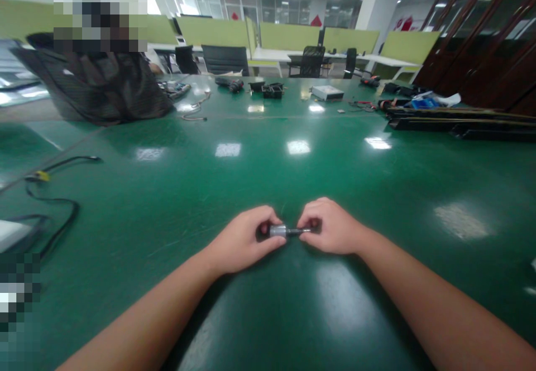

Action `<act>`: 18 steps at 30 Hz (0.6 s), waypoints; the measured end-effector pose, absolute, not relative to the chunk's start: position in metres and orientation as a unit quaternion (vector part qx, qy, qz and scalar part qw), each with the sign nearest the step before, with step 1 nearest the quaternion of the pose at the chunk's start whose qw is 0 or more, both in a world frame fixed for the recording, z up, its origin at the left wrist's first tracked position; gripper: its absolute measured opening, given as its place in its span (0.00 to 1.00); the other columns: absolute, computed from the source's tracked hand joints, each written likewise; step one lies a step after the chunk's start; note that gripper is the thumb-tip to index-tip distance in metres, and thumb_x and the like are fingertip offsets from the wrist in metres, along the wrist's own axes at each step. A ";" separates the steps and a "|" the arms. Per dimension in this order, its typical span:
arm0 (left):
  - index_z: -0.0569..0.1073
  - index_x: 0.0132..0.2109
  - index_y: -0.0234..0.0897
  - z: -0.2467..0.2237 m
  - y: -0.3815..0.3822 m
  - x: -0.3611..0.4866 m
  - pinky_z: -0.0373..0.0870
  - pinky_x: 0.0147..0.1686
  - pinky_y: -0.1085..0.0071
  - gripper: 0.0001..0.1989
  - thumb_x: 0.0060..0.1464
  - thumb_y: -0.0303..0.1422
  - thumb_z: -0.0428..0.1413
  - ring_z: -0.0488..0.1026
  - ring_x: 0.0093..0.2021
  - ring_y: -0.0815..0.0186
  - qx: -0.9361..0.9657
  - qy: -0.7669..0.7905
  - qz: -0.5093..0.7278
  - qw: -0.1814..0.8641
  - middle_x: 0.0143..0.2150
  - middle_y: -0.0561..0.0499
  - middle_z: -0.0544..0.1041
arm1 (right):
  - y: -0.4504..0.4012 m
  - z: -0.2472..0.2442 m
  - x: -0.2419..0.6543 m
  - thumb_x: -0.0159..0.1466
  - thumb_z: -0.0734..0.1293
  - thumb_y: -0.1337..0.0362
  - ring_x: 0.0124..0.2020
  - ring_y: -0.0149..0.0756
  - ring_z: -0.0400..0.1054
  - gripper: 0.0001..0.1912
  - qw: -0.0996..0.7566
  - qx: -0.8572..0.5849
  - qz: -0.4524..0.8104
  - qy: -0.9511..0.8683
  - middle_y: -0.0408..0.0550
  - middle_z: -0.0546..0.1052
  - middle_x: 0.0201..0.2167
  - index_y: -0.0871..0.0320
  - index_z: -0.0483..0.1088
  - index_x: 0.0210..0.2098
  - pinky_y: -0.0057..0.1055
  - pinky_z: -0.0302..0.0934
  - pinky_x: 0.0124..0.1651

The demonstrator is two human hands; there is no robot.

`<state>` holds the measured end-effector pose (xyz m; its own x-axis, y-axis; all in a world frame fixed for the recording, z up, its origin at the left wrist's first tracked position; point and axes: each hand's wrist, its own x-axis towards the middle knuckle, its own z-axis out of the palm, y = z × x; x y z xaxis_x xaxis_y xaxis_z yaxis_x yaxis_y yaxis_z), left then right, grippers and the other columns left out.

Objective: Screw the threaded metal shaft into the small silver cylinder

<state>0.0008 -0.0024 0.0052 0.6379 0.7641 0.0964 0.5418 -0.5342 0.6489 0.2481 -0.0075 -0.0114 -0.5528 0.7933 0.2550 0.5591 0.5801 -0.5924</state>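
Low over the green table (259, 162), a small silver metal cylinder with a thin shaft (278, 231) lies sideways between my hands. My left hand (247, 237) grips its thick silver body between thumb and fingers. At the other side, my right hand (333, 227) pinches the end of the thin dark shaft with thumb and fingertips. A short stretch of shaft shows between the two hands. Both ends are partly covered by my fingers, and the exact kind of part is too small to make out.
A large dark bag (109, 86) stands at the back left. A black cable (71, 215) curls along the left side. Black parts (268, 89), a silver box (327, 92) and a power tool (229, 84) sit along the back. Long black bars (460, 123) lie at the right.
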 end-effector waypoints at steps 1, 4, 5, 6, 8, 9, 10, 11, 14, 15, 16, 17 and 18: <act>0.73 0.40 0.37 0.005 -0.002 0.001 0.64 0.35 0.70 0.09 0.58 0.38 0.60 0.70 0.34 0.65 0.855 0.382 0.188 0.294 0.34 0.52 0.73 | -0.007 -0.011 0.249 0.53 0.73 0.69 0.28 0.30 0.68 0.04 0.255 -0.398 0.227 -0.851 0.40 0.76 0.26 0.58 0.76 0.30 0.33 0.56 0.43; 0.73 0.40 0.37 0.006 -0.003 0.001 0.64 0.34 0.70 0.09 0.58 0.38 0.60 0.70 0.34 0.65 0.854 0.384 0.189 0.294 0.34 0.53 0.74 | -0.006 -0.010 0.251 0.54 0.73 0.69 0.28 0.30 0.68 0.03 0.249 -0.398 0.224 -0.854 0.40 0.76 0.25 0.58 0.76 0.29 0.33 0.56 0.42; 0.73 0.40 0.37 0.006 -0.003 0.001 0.64 0.34 0.70 0.09 0.58 0.38 0.60 0.70 0.34 0.65 0.854 0.384 0.190 0.295 0.34 0.53 0.74 | -0.006 -0.010 0.252 0.54 0.72 0.69 0.29 0.31 0.68 0.02 0.246 -0.397 0.223 -0.856 0.40 0.76 0.25 0.58 0.76 0.29 0.33 0.56 0.42; 0.73 0.40 0.37 0.006 -0.003 0.001 0.64 0.34 0.71 0.09 0.58 0.38 0.60 0.71 0.34 0.65 0.854 0.383 0.190 0.296 0.34 0.52 0.74 | -0.006 -0.010 0.252 0.54 0.72 0.69 0.29 0.31 0.68 0.02 0.244 -0.396 0.221 -0.857 0.40 0.76 0.25 0.58 0.76 0.28 0.33 0.56 0.43; 0.73 0.40 0.37 0.006 -0.003 0.001 0.65 0.34 0.70 0.09 0.58 0.38 0.60 0.71 0.34 0.65 0.854 0.382 0.191 0.298 0.34 0.52 0.74 | -0.006 -0.010 0.253 0.53 0.73 0.69 0.29 0.31 0.68 0.03 0.241 -0.395 0.220 -0.859 0.40 0.76 0.25 0.58 0.76 0.28 0.33 0.56 0.43; 0.73 0.40 0.37 0.006 -0.003 0.001 0.65 0.34 0.70 0.08 0.58 0.37 0.60 0.71 0.34 0.65 0.854 0.382 0.191 0.298 0.34 0.52 0.74 | -0.006 -0.010 0.254 0.53 0.73 0.70 0.29 0.31 0.68 0.03 0.239 -0.395 0.219 -0.859 0.40 0.76 0.25 0.58 0.76 0.28 0.34 0.57 0.44; 0.73 0.40 0.37 0.006 -0.003 0.001 0.65 0.35 0.70 0.08 0.58 0.37 0.60 0.71 0.34 0.65 0.853 0.382 0.192 0.299 0.34 0.52 0.74 | -0.005 -0.009 0.256 0.53 0.73 0.70 0.29 0.31 0.69 0.03 0.237 -0.396 0.219 -0.860 0.40 0.76 0.25 0.58 0.76 0.28 0.33 0.57 0.44; 0.74 0.40 0.37 0.007 -0.003 0.001 0.65 0.35 0.70 0.08 0.58 0.37 0.60 0.71 0.34 0.65 0.853 0.382 0.192 0.300 0.34 0.52 0.74 | -0.005 -0.009 0.257 0.53 0.73 0.70 0.29 0.31 0.68 0.03 0.236 -0.397 0.219 -0.859 0.40 0.76 0.25 0.58 0.76 0.28 0.33 0.58 0.44; 0.74 0.40 0.37 0.007 -0.003 0.001 0.65 0.34 0.70 0.08 0.58 0.37 0.60 0.71 0.34 0.65 0.854 0.381 0.191 0.299 0.34 0.53 0.74 | -0.003 -0.007 0.264 0.52 0.73 0.70 0.28 0.31 0.68 0.04 0.227 -0.407 0.225 -0.856 0.41 0.76 0.25 0.58 0.76 0.28 0.31 0.59 0.40; 0.74 0.40 0.37 0.007 -0.003 0.001 0.65 0.34 0.70 0.08 0.58 0.37 0.60 0.71 0.34 0.65 0.854 0.380 0.191 0.298 0.34 0.53 0.74 | -0.002 -0.007 0.266 0.52 0.73 0.70 0.28 0.30 0.68 0.04 0.224 -0.412 0.230 -0.853 0.41 0.76 0.25 0.58 0.76 0.28 0.30 0.59 0.39; 0.74 0.40 0.37 0.007 -0.003 0.001 0.65 0.34 0.70 0.08 0.58 0.37 0.60 0.71 0.34 0.65 0.854 0.381 0.190 0.298 0.34 0.52 0.74 | -0.002 -0.007 0.268 0.52 0.72 0.71 0.27 0.30 0.68 0.04 0.221 -0.416 0.235 -0.850 0.41 0.76 0.25 0.58 0.76 0.28 0.29 0.59 0.37; 0.74 0.40 0.37 0.007 -0.003 0.001 0.65 0.34 0.70 0.08 0.58 0.37 0.60 0.71 0.34 0.65 0.854 0.381 0.190 0.299 0.34 0.52 0.74 | -0.001 -0.006 0.269 0.52 0.72 0.71 0.27 0.30 0.68 0.04 0.219 -0.420 0.240 -0.848 0.41 0.76 0.25 0.58 0.76 0.28 0.28 0.59 0.35; 0.74 0.40 0.37 0.006 -0.003 0.001 0.65 0.35 0.70 0.09 0.58 0.38 0.60 0.71 0.34 0.65 0.854 0.382 0.190 0.299 0.34 0.52 0.74 | -0.001 -0.006 0.271 0.52 0.72 0.71 0.27 0.30 0.67 0.04 0.218 -0.422 0.244 -0.845 0.41 0.76 0.25 0.59 0.76 0.28 0.27 0.59 0.34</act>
